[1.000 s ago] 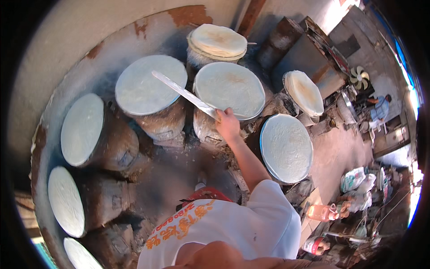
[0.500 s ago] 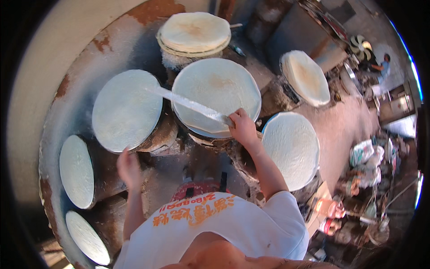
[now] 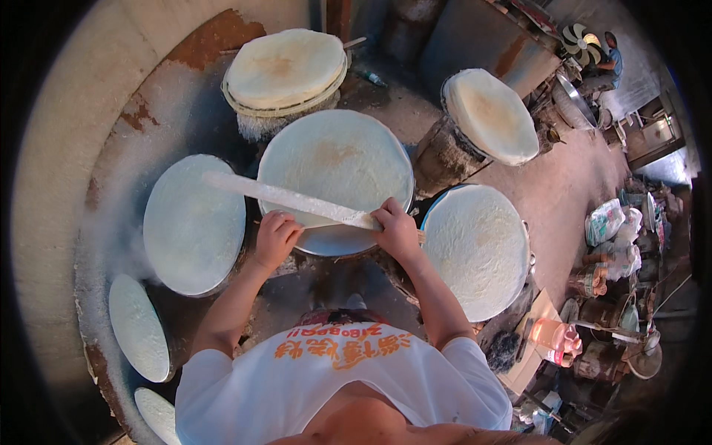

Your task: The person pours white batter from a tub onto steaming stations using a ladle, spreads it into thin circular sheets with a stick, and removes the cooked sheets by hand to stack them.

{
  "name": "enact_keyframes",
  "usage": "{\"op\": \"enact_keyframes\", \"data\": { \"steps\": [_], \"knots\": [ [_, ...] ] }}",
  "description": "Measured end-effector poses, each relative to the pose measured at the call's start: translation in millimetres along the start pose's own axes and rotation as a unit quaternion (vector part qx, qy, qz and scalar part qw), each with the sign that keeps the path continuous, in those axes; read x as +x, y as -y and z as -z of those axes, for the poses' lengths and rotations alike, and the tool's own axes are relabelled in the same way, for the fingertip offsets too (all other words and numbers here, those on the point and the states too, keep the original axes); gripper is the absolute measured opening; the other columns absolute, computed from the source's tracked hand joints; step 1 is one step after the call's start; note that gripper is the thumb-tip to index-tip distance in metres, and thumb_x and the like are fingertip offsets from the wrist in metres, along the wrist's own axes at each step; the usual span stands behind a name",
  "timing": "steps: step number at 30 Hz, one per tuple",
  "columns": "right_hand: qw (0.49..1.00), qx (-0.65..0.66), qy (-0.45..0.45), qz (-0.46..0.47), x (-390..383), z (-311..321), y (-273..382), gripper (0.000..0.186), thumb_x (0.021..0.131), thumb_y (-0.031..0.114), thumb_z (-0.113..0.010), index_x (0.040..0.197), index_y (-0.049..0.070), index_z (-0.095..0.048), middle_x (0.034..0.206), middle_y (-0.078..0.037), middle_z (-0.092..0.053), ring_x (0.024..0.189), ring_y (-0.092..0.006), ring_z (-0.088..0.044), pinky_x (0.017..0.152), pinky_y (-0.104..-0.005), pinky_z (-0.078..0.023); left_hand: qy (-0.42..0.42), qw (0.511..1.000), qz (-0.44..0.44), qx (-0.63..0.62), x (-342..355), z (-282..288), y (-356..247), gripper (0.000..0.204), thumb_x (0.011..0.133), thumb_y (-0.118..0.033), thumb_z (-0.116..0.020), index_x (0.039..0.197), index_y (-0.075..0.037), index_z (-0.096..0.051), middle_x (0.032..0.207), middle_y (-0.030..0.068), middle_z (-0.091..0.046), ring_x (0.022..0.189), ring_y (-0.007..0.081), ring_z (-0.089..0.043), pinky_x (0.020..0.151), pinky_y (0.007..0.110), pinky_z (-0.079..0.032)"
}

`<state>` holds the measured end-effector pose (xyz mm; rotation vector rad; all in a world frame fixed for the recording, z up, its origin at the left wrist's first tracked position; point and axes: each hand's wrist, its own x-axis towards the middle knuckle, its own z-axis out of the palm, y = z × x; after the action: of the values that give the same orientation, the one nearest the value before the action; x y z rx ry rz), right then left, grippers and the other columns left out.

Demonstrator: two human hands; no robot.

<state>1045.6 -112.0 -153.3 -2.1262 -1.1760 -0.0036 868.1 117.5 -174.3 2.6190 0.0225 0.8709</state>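
- The left hand [image 3: 277,236] pinches the edge of the middle flatbread [image 3: 334,156] at its 8 o'clock, fingertips together.
- The right hand [image 3: 395,228], at 4 o'clock, has its fingers closed on a long pale blade [image 3: 289,196] that slants toward 9 o'clock.
- The middle flatbread lies on a round griddle [image 3: 334,242], bare at 6 o'clock.
- A flatbread stack [image 3: 285,68] sits at 11 o'clock.

A white short-sleeved T-shirt [image 3: 434,386] bears orange and red lettering [image 3: 343,348] across its front.
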Motion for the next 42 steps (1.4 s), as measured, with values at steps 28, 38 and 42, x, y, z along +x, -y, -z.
{"op": "enact_keyframes", "data": {
  "steps": [28,38,42],
  "knots": [
    [0.877,0.097,-0.220,-0.416,-24.8,36.9,-54.2,0.027,0.072,0.019,-0.067,0.089,0.003,-0.053,0.082,-0.021,-0.064,0.082,-0.0393,-0.062,0.070,-0.0451,-0.049,0.160,0.974,-0.152,-0.042,-32.6,-22.6,-29.5,0.021,0.069,-0.007,-0.073,0.086,-0.011,-0.060,0.090,0.0068,-0.054,0.084,0.0289,-0.055,0.077,0.041,-0.043],
    [0.785,-0.092,-0.307,-0.531,-273.5,211.3,-175.9,0.031,0.068,0.015,-0.075,0.088,0.001,-0.056,0.074,-0.014,-0.065,0.070,-0.0311,-0.064,0.064,-0.0404,-0.050,0.178,0.939,-0.220,-0.195,130.9,-214.2,-230.1,0.050,0.075,-0.026,-0.069,0.120,-0.010,-0.055,0.113,0.0130,-0.056,0.106,0.0350,-0.050,0.089,0.046,-0.043],
    [0.802,0.002,-0.309,-0.511,-297.9,202.0,-199.4,0.034,0.065,0.013,-0.077,0.091,0.004,-0.057,0.075,-0.012,-0.061,0.071,-0.0252,-0.062,0.064,-0.0387,-0.049,0.202,0.964,-0.174,-0.020,193.8,-295.6,-235.6,0.054,0.077,-0.025,-0.068,0.126,-0.010,-0.051,0.119,0.0141,-0.055,0.113,0.0330,-0.048,0.094,0.045,-0.042]
  ]
}}
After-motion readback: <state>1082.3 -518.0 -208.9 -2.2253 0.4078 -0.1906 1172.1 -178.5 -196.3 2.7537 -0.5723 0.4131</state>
